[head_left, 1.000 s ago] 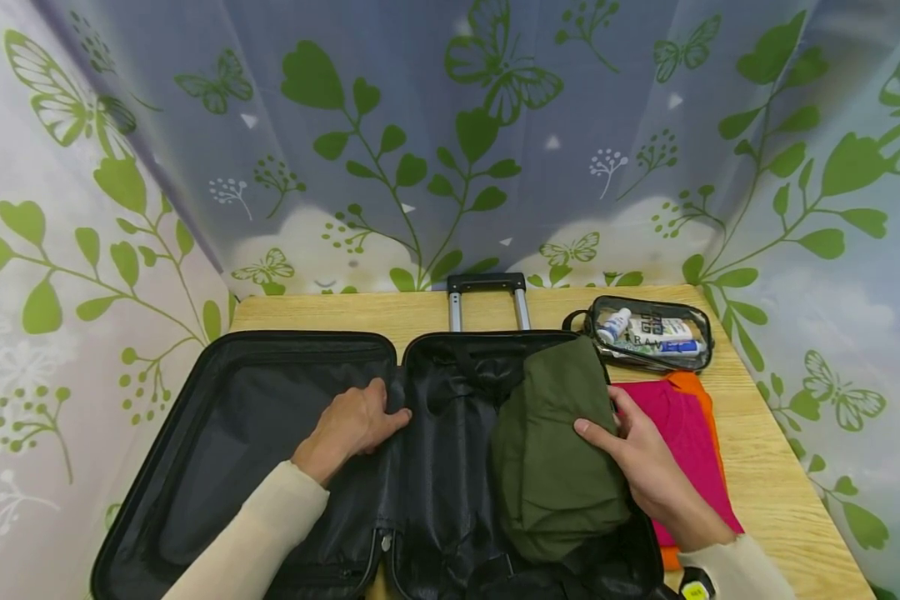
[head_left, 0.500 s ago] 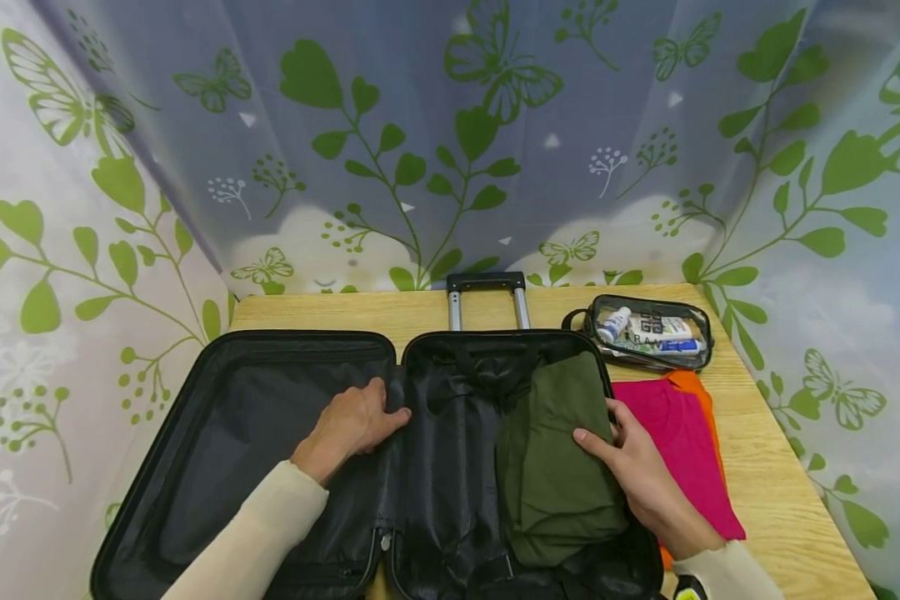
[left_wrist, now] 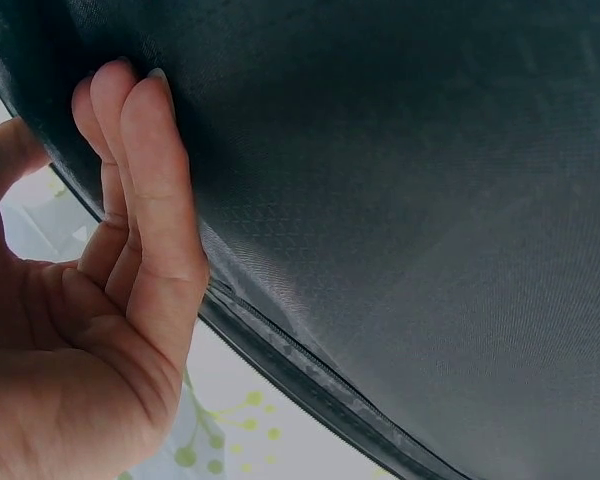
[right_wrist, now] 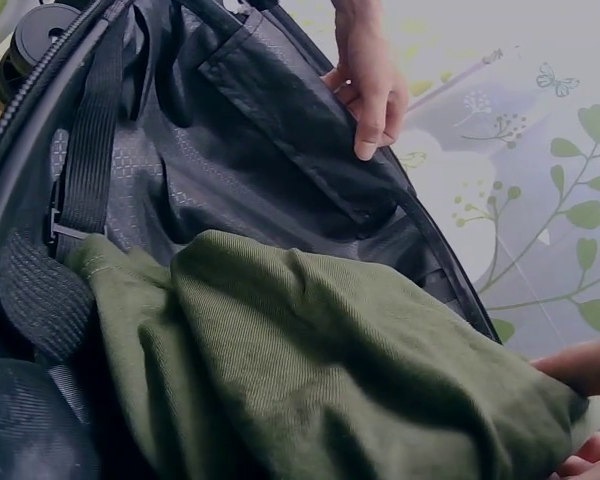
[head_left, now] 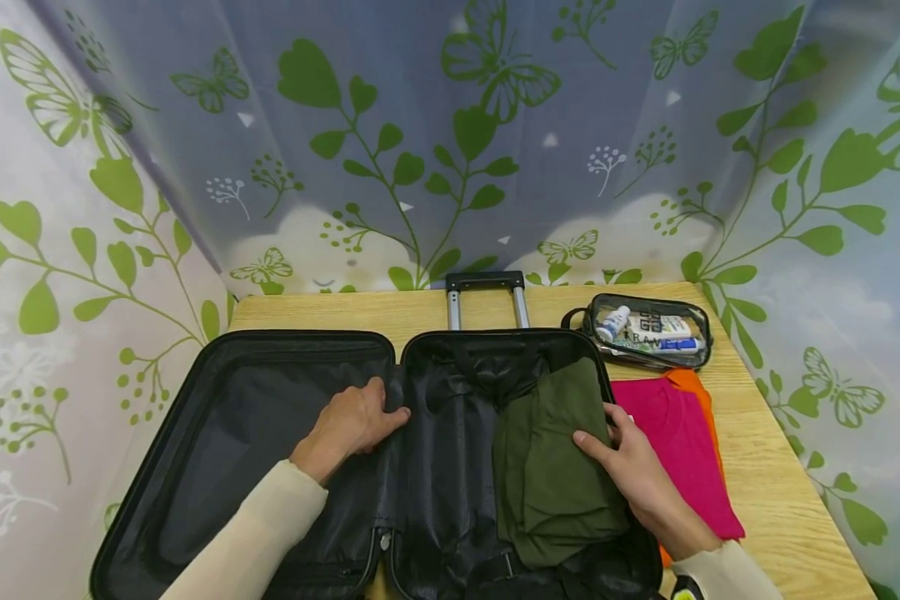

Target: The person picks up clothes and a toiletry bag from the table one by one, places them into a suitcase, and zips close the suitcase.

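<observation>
A black suitcase [head_left: 450,433] lies spread on the wooden table with both halves facing up. Over its right half is a folded dark green garment [head_left: 562,467], its twill weave visible in the right wrist view. My right hand [head_left: 641,475] pinches the garment's right edge, thumb on top and the other fingers mostly hidden at the side. At the middle seam between the halves is my left hand [head_left: 352,423], its thumb toward the right half. In the left wrist view, the fairly straight fingers [left_wrist: 155,190] of that hand rest along the dark lining.
A bright pink shirt [head_left: 671,442] lies over an orange cloth [head_left: 697,387] to the suitcase's right. Behind them stands a clear toiletry bag [head_left: 648,332] with small bottles and tubes. The suitcase's telescopic handle [head_left: 487,282] sticks out toward the patterned curtain [head_left: 390,125].
The green garment has sunk lower into the right half and lies flatter, its far edge closer to me. My right hand has barely shifted; the left stays put.
</observation>
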`<action>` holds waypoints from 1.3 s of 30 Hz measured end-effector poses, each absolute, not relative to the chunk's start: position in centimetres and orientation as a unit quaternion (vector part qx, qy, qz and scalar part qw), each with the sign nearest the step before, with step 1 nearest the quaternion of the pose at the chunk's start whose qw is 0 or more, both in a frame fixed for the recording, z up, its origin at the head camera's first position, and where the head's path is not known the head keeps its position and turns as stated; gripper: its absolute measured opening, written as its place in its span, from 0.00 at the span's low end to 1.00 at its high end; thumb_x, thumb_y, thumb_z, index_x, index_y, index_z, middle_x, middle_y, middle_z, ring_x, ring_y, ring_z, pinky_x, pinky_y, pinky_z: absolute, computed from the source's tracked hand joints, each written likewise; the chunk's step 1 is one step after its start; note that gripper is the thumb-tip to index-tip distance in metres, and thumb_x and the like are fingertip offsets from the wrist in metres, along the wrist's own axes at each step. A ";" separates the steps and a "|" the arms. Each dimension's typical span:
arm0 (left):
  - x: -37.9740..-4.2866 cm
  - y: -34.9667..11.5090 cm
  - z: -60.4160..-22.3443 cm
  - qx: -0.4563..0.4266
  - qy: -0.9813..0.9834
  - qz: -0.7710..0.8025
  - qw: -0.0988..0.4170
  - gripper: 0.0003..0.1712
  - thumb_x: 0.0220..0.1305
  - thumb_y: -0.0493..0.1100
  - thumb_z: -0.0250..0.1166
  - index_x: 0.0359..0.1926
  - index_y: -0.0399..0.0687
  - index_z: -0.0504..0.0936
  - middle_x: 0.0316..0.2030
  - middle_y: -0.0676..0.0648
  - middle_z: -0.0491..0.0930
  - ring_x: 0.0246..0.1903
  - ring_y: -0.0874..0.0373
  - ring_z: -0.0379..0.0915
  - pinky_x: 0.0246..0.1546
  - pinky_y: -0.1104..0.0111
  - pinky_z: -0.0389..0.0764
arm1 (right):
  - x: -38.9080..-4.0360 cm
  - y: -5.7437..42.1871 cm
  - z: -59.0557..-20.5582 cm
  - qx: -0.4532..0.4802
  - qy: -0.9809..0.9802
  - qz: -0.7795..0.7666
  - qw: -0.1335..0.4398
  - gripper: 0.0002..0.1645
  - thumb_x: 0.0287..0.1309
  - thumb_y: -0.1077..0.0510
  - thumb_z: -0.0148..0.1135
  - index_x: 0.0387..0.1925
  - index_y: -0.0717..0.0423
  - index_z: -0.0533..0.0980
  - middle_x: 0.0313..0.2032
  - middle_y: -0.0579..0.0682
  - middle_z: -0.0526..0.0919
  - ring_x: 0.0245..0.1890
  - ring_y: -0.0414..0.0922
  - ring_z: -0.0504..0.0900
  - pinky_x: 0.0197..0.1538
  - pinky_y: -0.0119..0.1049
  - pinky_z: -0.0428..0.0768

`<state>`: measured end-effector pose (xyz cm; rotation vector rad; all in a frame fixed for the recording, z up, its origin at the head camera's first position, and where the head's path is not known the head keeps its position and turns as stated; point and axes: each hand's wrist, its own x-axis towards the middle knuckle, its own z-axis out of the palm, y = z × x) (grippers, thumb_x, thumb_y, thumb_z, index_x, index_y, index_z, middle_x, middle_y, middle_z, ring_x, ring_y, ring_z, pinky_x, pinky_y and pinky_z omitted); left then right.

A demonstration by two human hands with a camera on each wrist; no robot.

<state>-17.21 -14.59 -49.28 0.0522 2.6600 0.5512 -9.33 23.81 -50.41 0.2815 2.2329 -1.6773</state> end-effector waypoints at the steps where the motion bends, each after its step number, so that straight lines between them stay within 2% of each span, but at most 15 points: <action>1: -17.2 -14.6 -49.3 0.019 0.957 0.198 0.212 0.24 0.75 0.62 0.66 0.43 0.46 0.76 0.21 0.47 0.81 0.19 0.55 0.80 0.26 0.62 0.76 | -9.3 23.8 -50.5 0.098 0.786 -0.586 0.169 0.44 0.81 0.54 0.63 0.84 0.62 0.51 0.68 0.72 0.78 0.50 0.50 0.89 0.53 0.43 0.87; 6: -17.2 -14.5 -49.2 0.021 0.957 0.197 0.213 0.24 0.75 0.62 0.66 0.43 0.45 0.76 0.21 0.47 0.81 0.19 0.55 0.80 0.26 0.62 0.76 | -9.1 23.5 -51.0 0.094 0.795 -0.574 0.171 0.43 0.82 0.56 0.60 0.83 0.65 0.50 0.68 0.73 0.76 0.53 0.53 0.88 0.54 0.46 0.87; 14: -17.1 -14.5 -49.2 0.019 0.957 0.198 0.210 0.25 0.76 0.63 0.66 0.44 0.46 0.76 0.21 0.46 0.82 0.19 0.54 0.80 0.26 0.63 0.74 | -8.8 23.5 -50.9 0.093 0.808 -0.558 0.167 0.41 0.82 0.56 0.60 0.83 0.65 0.52 0.69 0.71 0.75 0.54 0.54 0.87 0.53 0.42 0.85; 19: -17.1 -14.4 -49.0 0.016 0.956 0.202 0.212 0.25 0.76 0.64 0.66 0.43 0.46 0.76 0.21 0.46 0.82 0.20 0.54 0.80 0.25 0.63 0.74 | -8.5 23.5 -50.6 0.070 0.831 -0.528 0.163 0.42 0.82 0.57 0.60 0.83 0.66 0.52 0.74 0.71 0.72 0.62 0.60 0.83 0.62 0.52 0.84; 22: -17.1 -14.5 -49.2 0.016 0.956 0.202 0.213 0.25 0.76 0.64 0.66 0.43 0.46 0.76 0.21 0.46 0.82 0.20 0.54 0.80 0.25 0.63 0.74 | -8.4 23.6 -50.3 0.051 0.870 -0.469 0.143 0.41 0.81 0.56 0.62 0.82 0.67 0.56 0.72 0.72 0.74 0.62 0.63 0.83 0.62 0.58 0.83; 25: -17.2 -14.5 -49.3 0.016 0.956 0.201 0.212 0.25 0.76 0.63 0.66 0.43 0.46 0.76 0.21 0.46 0.82 0.19 0.54 0.80 0.25 0.63 0.74 | -8.3 23.8 -50.1 0.032 0.909 -0.399 0.116 0.40 0.78 0.54 0.65 0.79 0.69 0.62 0.68 0.72 0.79 0.60 0.65 0.85 0.59 0.60 0.85; 28: -17.1 -14.5 -49.3 0.016 0.956 0.200 0.212 0.25 0.76 0.63 0.66 0.43 0.46 0.76 0.21 0.46 0.82 0.20 0.54 0.80 0.25 0.63 0.74 | -8.4 24.0 -49.9 0.017 0.930 -0.355 0.095 0.39 0.77 0.53 0.67 0.77 0.70 0.65 0.64 0.71 0.82 0.54 0.63 0.88 0.53 0.58 0.88; 33: -17.1 -14.5 -49.1 0.015 0.957 0.199 0.212 0.25 0.76 0.64 0.66 0.44 0.46 0.76 0.22 0.46 0.82 0.20 0.54 0.80 0.25 0.63 0.74 | -8.7 24.4 -49.6 0.005 0.940 -0.332 0.072 0.39 0.74 0.53 0.70 0.75 0.70 0.69 0.57 0.67 0.86 0.38 0.51 0.91 0.41 0.48 0.89; 39: -17.1 -14.5 -49.2 0.014 0.956 0.201 0.214 0.25 0.76 0.63 0.66 0.44 0.46 0.76 0.22 0.46 0.82 0.20 0.54 0.80 0.25 0.63 0.75 | -8.7 25.6 -48.4 0.006 0.947 -0.318 0.040 0.29 0.75 0.52 0.69 0.69 0.65 0.77 0.55 0.65 0.89 0.27 0.43 0.89 0.32 0.39 0.85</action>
